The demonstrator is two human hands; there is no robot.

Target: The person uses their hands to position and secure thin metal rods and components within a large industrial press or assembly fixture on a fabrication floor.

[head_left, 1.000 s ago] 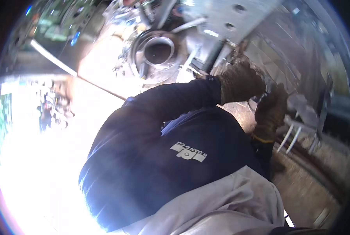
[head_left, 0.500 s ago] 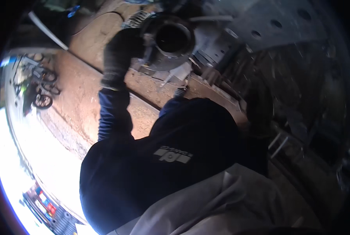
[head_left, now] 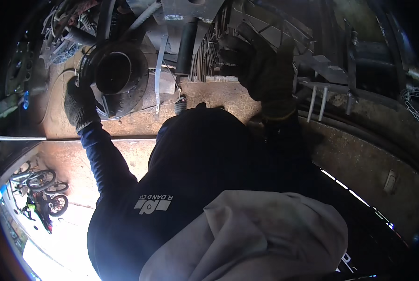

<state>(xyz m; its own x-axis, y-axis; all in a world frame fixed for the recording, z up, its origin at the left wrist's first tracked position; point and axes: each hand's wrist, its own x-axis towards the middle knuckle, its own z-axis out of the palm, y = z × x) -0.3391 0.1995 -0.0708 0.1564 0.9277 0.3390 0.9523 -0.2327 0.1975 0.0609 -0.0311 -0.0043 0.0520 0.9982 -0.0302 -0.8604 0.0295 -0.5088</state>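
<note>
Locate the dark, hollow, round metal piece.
In the head view's upper left, the dark, hollow, round metal piece sits just right of the dark-gloved left hand.

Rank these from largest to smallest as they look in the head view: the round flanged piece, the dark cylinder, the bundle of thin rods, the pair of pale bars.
1. Round flanged piece
2. Dark cylinder and rod bundle: too alike to rank
3. Pair of pale bars

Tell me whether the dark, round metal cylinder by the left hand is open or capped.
Open: the cylinder shows a dark, round hollow with no cover visible.
</note>
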